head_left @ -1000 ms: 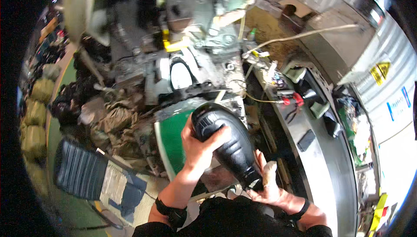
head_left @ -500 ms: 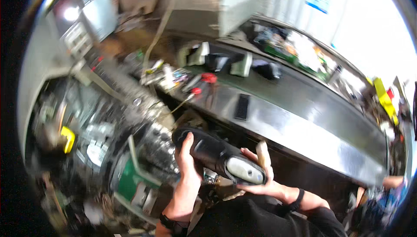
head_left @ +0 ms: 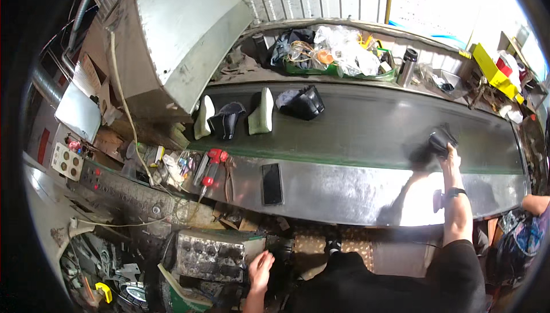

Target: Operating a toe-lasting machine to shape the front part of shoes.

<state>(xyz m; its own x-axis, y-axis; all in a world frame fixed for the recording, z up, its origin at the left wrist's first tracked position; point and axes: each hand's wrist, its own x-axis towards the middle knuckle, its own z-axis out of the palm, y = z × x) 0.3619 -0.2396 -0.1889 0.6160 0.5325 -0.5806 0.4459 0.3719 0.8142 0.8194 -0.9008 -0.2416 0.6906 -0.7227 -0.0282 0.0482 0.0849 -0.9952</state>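
My right hand (head_left: 451,157) is stretched out over the right part of a dark conveyor belt (head_left: 366,135), closed on a black boot (head_left: 441,139). Much of that boot is hard to make out from here, and its shadow falls on the belt beside it. Low in the middle, my left hand (head_left: 259,270) holds nothing, with its fingers loosely bent and partly extended. It hangs beside a grimy, dark metal block (head_left: 209,257). Farther left on the belt stand two pale wedge soles (head_left: 204,117), a black boot (head_left: 228,119) between them and another black boot (head_left: 302,102) lying to their right.
Along the belt's near metal ledge lie a phone (head_left: 272,184), a red-handled tool (head_left: 212,167) and pliers (head_left: 230,180). Behind the belt are a green tray of plastic bags (head_left: 344,55) and a steel flask (head_left: 407,66). Another person's arm (head_left: 536,204) shows at the right edge.
Both hands held the boot near my body before. My left hand has let go and dropped low, while my right hand has carried the boot out over the belt. The view has turned.
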